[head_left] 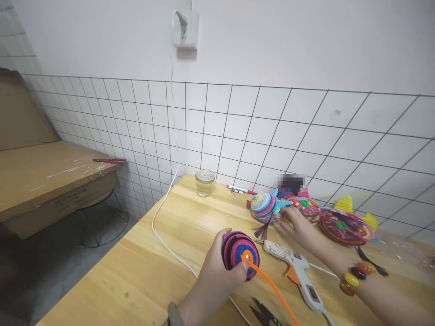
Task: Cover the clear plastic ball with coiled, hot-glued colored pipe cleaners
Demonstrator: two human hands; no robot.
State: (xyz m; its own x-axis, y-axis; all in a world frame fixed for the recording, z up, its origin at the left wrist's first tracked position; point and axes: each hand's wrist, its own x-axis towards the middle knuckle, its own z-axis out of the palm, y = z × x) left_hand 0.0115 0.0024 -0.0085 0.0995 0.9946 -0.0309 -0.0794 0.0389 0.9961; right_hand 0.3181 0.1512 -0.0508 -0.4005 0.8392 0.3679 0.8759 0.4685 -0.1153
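Observation:
My left hand point(220, 267) is closed around a striped ball point(234, 246) in pink, black and blue. An orange fuzzy stem point(275, 290) runs from the ball's orange centre toward the lower right, and my thumb presses near that centre. Farther back, my right hand point(297, 224) has its fingers on the blue fin side of a pastel striped fish ornament point(263, 207) with a dark purple tassel point(262, 230). Part of that grip is hidden. Between my hands lies a white glue gun point(301, 271) with an orange trigger, its nozzle toward the ball.
Black scissors point(265, 313) lie at the near edge. More colourful ornaments point(346, 226) sit along the tiled wall, beside a pixelated patch. A glass jar point(205, 183) and a marker point(240, 189) stand and lie behind. A white cord point(170, 249) crosses the wooden table. Left is a cardboard-covered surface point(50, 172).

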